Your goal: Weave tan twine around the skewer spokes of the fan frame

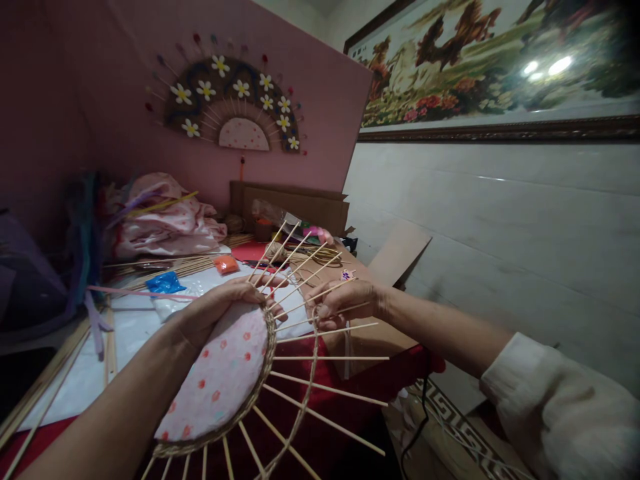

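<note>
A half-round fan frame fills the lower middle, its centre pink with red dots and edged by a braided cord. Thin wooden sticks spread outward from that edge. My left hand is closed around the upper end of the pink centre, its fingers partly behind the sticks. Farther out, a line of brown twine runs across the sticks in an arc. At the upper end of this arc, my right hand is closed with fingertips pinched on the twine, among the stick ends.
A finished-looking fan with white flowers hangs on a pink panel. Pink dotted cloth, a blue packet, an orange packet and loose sticks lie on the table. Brown cardboard stands behind; a tiled wall is at right.
</note>
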{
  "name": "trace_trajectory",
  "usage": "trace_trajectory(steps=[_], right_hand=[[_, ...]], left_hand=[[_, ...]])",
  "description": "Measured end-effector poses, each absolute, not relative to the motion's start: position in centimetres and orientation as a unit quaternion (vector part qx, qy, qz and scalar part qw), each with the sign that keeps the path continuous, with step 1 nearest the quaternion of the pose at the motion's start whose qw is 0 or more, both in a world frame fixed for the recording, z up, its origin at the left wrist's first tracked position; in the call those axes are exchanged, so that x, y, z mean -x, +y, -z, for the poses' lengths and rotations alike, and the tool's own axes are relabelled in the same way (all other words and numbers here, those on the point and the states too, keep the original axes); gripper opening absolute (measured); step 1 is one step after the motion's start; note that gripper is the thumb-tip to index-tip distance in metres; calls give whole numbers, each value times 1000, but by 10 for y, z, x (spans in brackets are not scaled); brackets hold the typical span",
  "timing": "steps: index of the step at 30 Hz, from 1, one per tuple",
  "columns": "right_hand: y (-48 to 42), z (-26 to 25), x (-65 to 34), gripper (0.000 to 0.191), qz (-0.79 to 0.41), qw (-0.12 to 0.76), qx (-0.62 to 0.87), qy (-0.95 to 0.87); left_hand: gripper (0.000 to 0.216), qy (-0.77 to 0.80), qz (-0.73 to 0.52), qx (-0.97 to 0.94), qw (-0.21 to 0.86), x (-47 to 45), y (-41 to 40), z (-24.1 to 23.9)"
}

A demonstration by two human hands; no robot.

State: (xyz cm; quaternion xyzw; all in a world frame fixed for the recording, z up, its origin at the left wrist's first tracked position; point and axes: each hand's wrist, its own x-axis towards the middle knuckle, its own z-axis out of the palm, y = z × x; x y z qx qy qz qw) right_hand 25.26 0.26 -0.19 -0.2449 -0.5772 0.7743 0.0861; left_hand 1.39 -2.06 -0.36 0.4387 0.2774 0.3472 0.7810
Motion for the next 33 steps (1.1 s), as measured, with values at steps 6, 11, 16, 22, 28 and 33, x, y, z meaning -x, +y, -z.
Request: trace_trajectory(steps=[6,11,16,22,28,33], right_hand=[[2,5,-251,6,-775,104,245,-574],[-2,5,-249,8,-778,120,257,-560],[-6,5,-246,11,-782,139,255,-551],[-2,9,-247,12,-789,111,255,-547],[1,14,-251,10,-814,107,282,-497],[-1,15,-251,13,-820,100,290,-484]], left_hand=[[46,283,-347,-444,776,-14,-20,3],[46,283,-333,-456,775,-14,-21,-1],[48,291,-336,-457,771,-14,-21,-1],[49,287,-335,-454,774,-14,-22,-2],[49,286,-341,-453,773,-14,-22,-1],[50,291,-338,-463,766,-14,-22,-1]])
